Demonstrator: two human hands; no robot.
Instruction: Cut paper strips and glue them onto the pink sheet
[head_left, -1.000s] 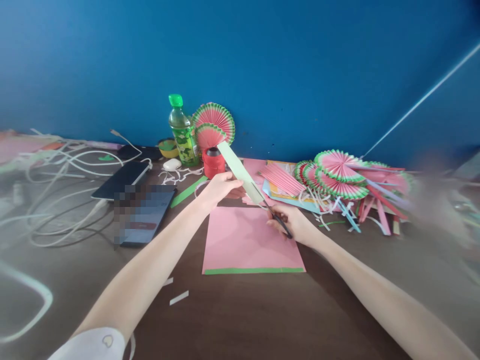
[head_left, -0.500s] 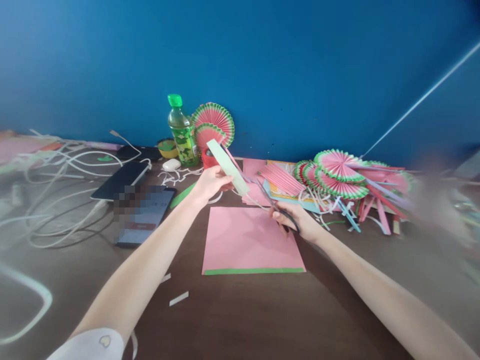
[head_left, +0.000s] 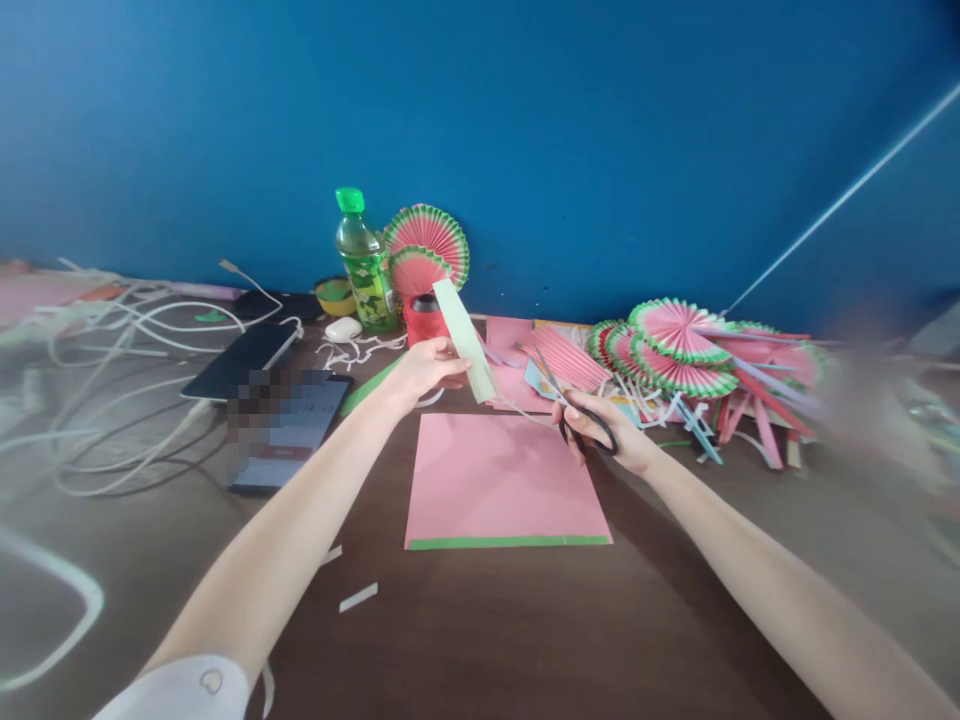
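Observation:
Pinched in my left hand (head_left: 433, 370) is a pale green paper strip (head_left: 466, 345), held tilted above the far edge of the pink sheet. My right hand (head_left: 600, 428) grips black-handled scissors (head_left: 551, 375); their blades point up and to the left, apart from the strip. A thin pale sliver (head_left: 525, 413) hangs between the strip's lower end and my right hand. Below both hands the pink paper sheet (head_left: 502, 480) lies flat on the table, with a green band (head_left: 510, 543) along its near edge.
Behind stand a green-capped bottle (head_left: 367, 265), a red container (head_left: 424, 322) and pleated paper fans (head_left: 427, 240). More pleated fans (head_left: 679, 345) and paper strips pile up at right. A phone (head_left: 292, 430), a dark device (head_left: 240, 360) and white cables (head_left: 142, 330) lie left.
My right hand has moved right with the scissors, whose blades have come away from the strip. My left hand has shifted slightly right and turned the strip more upright.

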